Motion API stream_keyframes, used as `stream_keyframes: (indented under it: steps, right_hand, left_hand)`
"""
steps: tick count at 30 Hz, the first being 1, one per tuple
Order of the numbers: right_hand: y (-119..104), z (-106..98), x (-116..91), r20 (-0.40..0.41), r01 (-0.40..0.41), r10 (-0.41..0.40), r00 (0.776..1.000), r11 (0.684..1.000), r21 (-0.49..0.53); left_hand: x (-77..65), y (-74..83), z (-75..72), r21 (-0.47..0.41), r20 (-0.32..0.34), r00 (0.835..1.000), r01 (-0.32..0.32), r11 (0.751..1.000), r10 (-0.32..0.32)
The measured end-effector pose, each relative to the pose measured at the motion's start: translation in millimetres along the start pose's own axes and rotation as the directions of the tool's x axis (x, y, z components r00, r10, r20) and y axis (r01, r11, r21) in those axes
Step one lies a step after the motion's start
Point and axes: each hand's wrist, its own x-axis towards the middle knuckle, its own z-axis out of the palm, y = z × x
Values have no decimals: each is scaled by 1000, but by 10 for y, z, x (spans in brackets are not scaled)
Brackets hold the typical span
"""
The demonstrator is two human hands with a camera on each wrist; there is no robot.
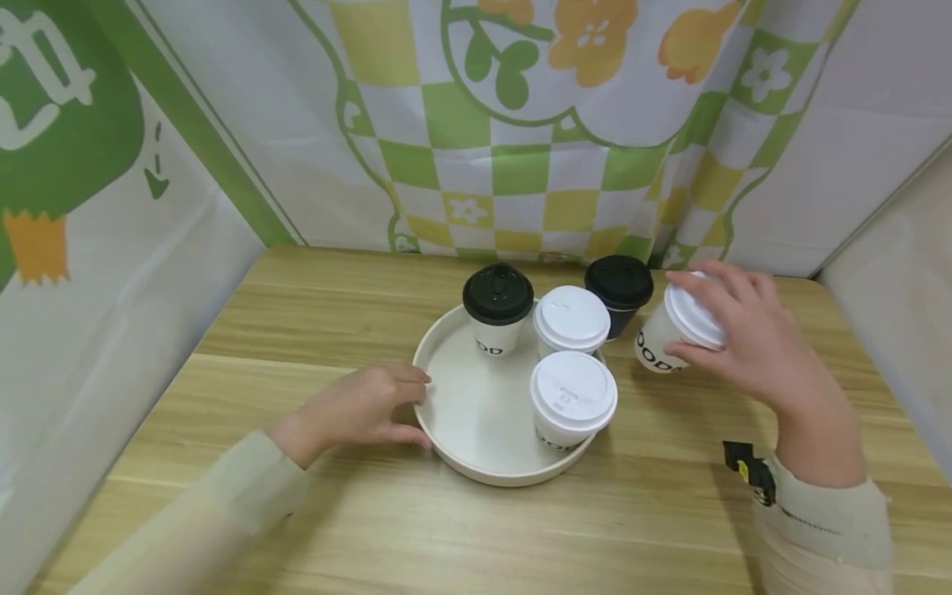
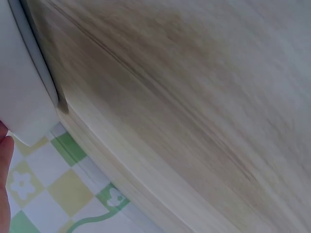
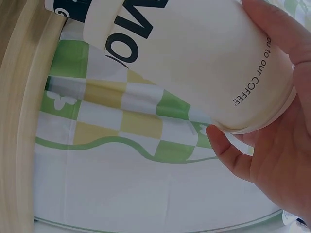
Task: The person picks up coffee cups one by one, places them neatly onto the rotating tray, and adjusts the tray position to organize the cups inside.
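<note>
A checkered curtain (image 1: 506,169) hangs behind the wooden table (image 1: 349,529), which carries a round tray (image 1: 476,421). The left hand (image 1: 372,405) rests at the tray's left rim, its fingers and thumb loosely spread; a light hold like this might let the tray slide if its far side were bumped. The right hand (image 1: 759,339) curls its fingers around the upper part of a white-lidded cup (image 1: 669,326), right of the tray and tilted, lid toward the palm; whether its base touches the table, I cannot tell. Gripped so near the lid, the cup could slip or the lid work loose if the fingers squeeze unevenly. On the tray, a front white cup (image 1: 573,397) and a rear white cup (image 1: 571,321) crowd the right side, so a low sideways swing could knock them. A dark cup (image 1: 620,293), just beyond the tray's rim, could be toppled likewise. The black-lidded white cup (image 1: 497,310), at the tray's back left, seems safest.
</note>
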Motion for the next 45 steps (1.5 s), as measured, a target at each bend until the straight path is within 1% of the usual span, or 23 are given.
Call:
stream_keyframes:
  steps: [3, 8, 16, 21, 24, 29, 34, 38, 42, 45]
  right_hand:
    - [3, -5, -20, -16, -1, 1, 1000, 1000, 5]
    - [3, -14, -37, -35, 7, -7, 999, 1000, -1]
    - [-11, -34, -43, -32, 9, -9, 999, 1000, -1]
    - [-6, -37, -41, -28, 11, -11, 1000, 1000, 3]
    - [-7, -30, -39, -18, -2, 2, 1000, 1000, 10]
    - [-3, -3, -49, -5, -20, 20, 1000, 999, 25]
    - [7, 31, -63, -11, -1, 1, 1000, 999, 35]
    - [9, 40, -77, -27, 12, -11, 1000, 999, 50]
    - [12, 31, -78, -40, 15, -12, 999, 998, 55]
    - [13, 20, -83, -36, 9, -7, 999, 999, 53]
  left_hand:
    - [26, 30, 8, -5, -3, 1000, -10, 1000, 10]
    - [50, 77, 13, -21, -13, 1000, -1, 1000, 1]
    - [69, 140, 35, 9, -36, 999, 20, 1000, -20]
    - [70, 153, 29, 27, -44, 999, 12, 1000, -11]
    - [63, 117, -3, 22, -29, 999, 22, 1000, -21]
    - [59, -27, -53, -23, -2, 999, 53, 998, -53]
    - [86, -150, -91, -30, 39, 997, 61, 998, -60]
    - [113, -194, -117, -38, 71, 996, 65, 997, -62]
    - [121, -199, -107, -36, 67, 995, 76, 996, -73]
    - [117, -186, -73, -14, 42, 997, 60, 998, -59]
